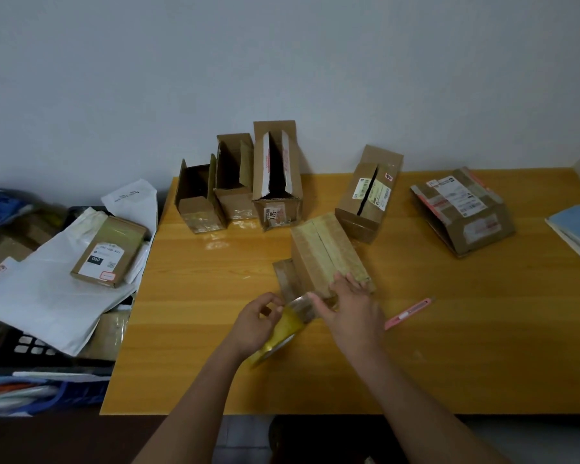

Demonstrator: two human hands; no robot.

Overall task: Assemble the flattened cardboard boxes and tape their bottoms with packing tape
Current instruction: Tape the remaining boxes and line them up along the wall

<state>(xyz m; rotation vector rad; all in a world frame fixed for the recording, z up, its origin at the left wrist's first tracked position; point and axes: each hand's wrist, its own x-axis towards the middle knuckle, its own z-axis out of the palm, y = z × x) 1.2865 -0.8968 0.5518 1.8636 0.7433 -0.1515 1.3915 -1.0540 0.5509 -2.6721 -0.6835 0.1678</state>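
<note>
Two forearms are entering from the lower edge of the frame — both bare, no sleeve showing up to the frame edge. Left hand (255,324) and right hand (350,311) are showing in the lower centre of the frame — bare, ungloved. Wrists are showing bare, without watch, band or bracelet; fingers likewise without rings, as far as the soft focus is allowing. Nails are appearing short, unpainted. Rest of the body is lying outside the frame.
</note>
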